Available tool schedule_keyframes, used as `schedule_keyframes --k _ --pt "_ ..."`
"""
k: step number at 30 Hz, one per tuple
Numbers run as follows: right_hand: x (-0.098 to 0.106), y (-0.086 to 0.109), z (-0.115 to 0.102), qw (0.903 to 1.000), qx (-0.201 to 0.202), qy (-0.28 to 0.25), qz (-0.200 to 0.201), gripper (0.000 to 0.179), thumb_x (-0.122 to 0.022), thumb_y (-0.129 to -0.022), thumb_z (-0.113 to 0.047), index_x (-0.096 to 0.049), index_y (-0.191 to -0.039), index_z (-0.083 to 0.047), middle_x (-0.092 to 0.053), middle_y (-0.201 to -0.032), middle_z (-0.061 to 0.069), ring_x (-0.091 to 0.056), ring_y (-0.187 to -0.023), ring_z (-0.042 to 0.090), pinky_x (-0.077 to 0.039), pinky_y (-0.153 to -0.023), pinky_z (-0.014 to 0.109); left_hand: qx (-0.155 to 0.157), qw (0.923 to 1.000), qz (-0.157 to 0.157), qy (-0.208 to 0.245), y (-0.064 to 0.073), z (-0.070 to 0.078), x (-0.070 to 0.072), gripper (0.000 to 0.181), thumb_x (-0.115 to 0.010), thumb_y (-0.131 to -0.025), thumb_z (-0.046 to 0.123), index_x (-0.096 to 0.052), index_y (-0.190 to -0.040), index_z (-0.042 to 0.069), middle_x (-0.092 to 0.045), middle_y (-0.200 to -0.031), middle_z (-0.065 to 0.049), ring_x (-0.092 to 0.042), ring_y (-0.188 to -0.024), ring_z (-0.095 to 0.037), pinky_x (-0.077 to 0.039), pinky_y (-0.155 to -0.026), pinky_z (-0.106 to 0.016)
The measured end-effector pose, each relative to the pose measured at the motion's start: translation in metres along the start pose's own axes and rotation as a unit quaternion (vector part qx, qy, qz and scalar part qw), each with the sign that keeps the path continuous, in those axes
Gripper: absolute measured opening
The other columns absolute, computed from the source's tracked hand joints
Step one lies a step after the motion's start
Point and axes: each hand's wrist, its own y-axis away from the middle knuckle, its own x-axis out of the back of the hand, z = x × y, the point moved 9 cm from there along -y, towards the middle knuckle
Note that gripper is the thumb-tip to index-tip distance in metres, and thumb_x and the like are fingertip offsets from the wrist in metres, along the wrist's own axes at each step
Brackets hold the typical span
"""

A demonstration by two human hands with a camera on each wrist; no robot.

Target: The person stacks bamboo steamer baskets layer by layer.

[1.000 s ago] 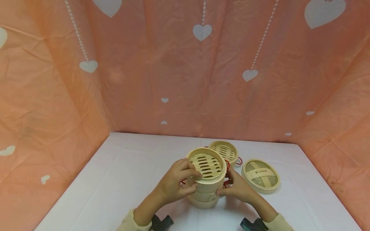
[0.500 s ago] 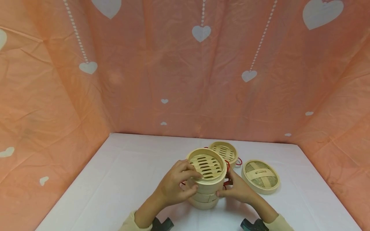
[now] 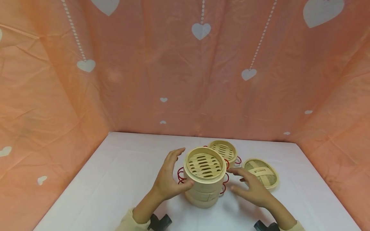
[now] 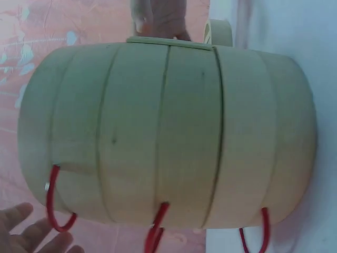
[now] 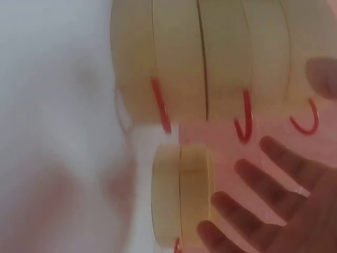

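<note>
A stack of bamboo steamer baskets [image 3: 203, 189] stands upright on the white table, with red loop handles [image 4: 158, 226] at its sides. Its top tier shows a slatted floor. My left hand [image 3: 166, 179] is beside the stack's left side, fingers spread and thumb in front of the wall; whether the thumb touches cannot be told. To the right, my right hand [image 3: 254, 191] is apart from the stack, its fingers extended toward the red loops. Spread right fingers [image 5: 253, 221] show below the stack in the right wrist view.
Another steamer basket [image 3: 222, 150] with red loops sits just behind the stack. A woven bamboo steamer lid [image 3: 264, 173] lies at right, partly behind my right hand. Pink cloth [image 3: 179, 80] with white hearts hangs around the white table [image 3: 138, 150].
Both hands have come off the stack: the left fingers opened and lifted from its rim, and the right hand moved away to the right. The stack stays about where it was.
</note>
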Motion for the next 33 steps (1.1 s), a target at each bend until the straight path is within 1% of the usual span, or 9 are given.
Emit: schedule_keyframes --k 2,4,8,11,15,20,23,27,33 --pt "0.006 -0.001 0.004 0.9990 0.006 0.041 0.018 0.050 -0.076 -0.077 -0.012 -0.060 -0.124 -0.016 -0.065 -0.121 -0.002 -0.060 -0.110 0.016 -0.052 -0.081 0.038 0.017 0.9993 -0.015 0.031 0.001 -0.006 -0.006 0.094 -0.080 -0.062 0.031 -0.037 -0.145 0.015 -0.045 -0.142 -0.004 -0.044 -0.133 -0.023 -0.041 -0.106 -0.048" --pt "0.011 -0.004 0.011 0.9964 -0.004 0.079 0.030 0.051 -0.077 -0.074 -0.013 -0.061 -0.122 -0.016 -0.064 -0.119 -0.004 -0.059 -0.111 0.019 -0.051 -0.086 0.043 0.031 0.9977 -0.022 0.056 0.003 -0.011 -0.010 0.094 -0.080 -0.063 0.030 -0.036 -0.145 0.015 -0.045 -0.142 -0.005 -0.045 -0.133 -0.025 -0.041 -0.107 -0.048" --pt "0.014 -0.015 0.023 0.9913 -0.017 0.126 0.036 0.051 -0.076 -0.073 -0.017 -0.060 -0.121 -0.013 -0.062 -0.118 0.000 -0.056 -0.115 0.027 -0.046 -0.093 0.051 0.050 0.9950 -0.029 0.082 0.007 -0.016 -0.015 0.094 -0.081 -0.065 0.031 -0.035 -0.145 0.016 -0.046 -0.140 -0.006 -0.049 -0.129 -0.026 -0.045 -0.103 -0.042" --pt "0.013 -0.024 0.027 0.9908 -0.014 0.130 0.034 0.050 -0.075 -0.073 -0.018 -0.060 -0.121 -0.012 -0.062 -0.117 0.003 -0.057 -0.114 0.029 -0.047 -0.093 0.052 0.051 0.9940 -0.029 0.092 0.007 -0.017 -0.016 0.094 -0.082 -0.066 0.031 -0.035 -0.145 0.012 -0.046 -0.138 -0.007 -0.052 -0.126 -0.026 -0.049 -0.100 -0.036" --pt "0.011 -0.034 0.028 0.9889 -0.006 0.145 0.032 0.050 -0.075 -0.073 -0.019 -0.061 -0.120 -0.011 -0.063 -0.115 0.003 -0.059 -0.105 0.025 -0.049 -0.088 0.047 0.052 0.9936 -0.028 0.096 0.006 -0.015 -0.017 0.095 -0.083 -0.066 0.031 -0.035 -0.145 0.007 -0.047 -0.136 -0.008 -0.053 -0.124 -0.027 -0.050 -0.097 -0.035" --pt "0.009 -0.042 0.031 0.9867 0.000 0.157 0.044 0.047 -0.073 -0.071 -0.018 -0.062 -0.117 -0.010 -0.065 -0.110 0.004 -0.059 -0.100 0.024 -0.049 -0.084 0.044 0.072 0.9921 -0.034 0.097 0.004 -0.015 -0.019 0.097 -0.085 -0.065 0.030 -0.034 -0.146 0.010 -0.050 -0.134 -0.006 -0.054 -0.123 -0.023 -0.049 -0.099 -0.034" --pt "0.008 -0.046 0.033 0.9877 0.007 0.147 0.055 0.041 -0.072 -0.073 -0.016 -0.064 -0.113 -0.009 -0.066 -0.107 0.005 -0.060 -0.098 0.027 -0.049 -0.083 0.044 0.085 0.9896 -0.042 0.109 0.004 -0.017 -0.022 0.100 -0.085 -0.064 0.027 -0.033 -0.146 0.009 -0.050 -0.137 -0.007 -0.054 -0.124 -0.022 -0.048 -0.101 -0.034" --pt "0.005 -0.050 0.035 0.9902 0.011 0.130 0.050 0.040 -0.074 -0.075 -0.017 -0.064 -0.113 -0.008 -0.067 -0.107 0.005 -0.060 -0.097 0.027 -0.049 -0.082 0.043 0.105 0.9865 -0.049 0.116 0.005 -0.021 -0.025 0.102 -0.086 -0.063 0.026 -0.032 -0.147 0.008 -0.049 -0.139 -0.007 -0.054 -0.125 -0.021 -0.047 -0.102 -0.035" --pt "0.002 -0.055 0.040 0.9918 0.015 0.122 0.034 0.042 -0.077 -0.072 -0.019 -0.065 -0.111 -0.012 -0.065 -0.105 0.003 -0.058 -0.095 0.023 -0.049 -0.081 0.042 0.097 0.9851 -0.057 0.130 0.003 -0.018 -0.027 0.099 -0.087 -0.063 0.027 -0.034 -0.146 0.013 -0.050 -0.137 -0.006 -0.055 -0.124 -0.024 -0.049 -0.099 -0.037"
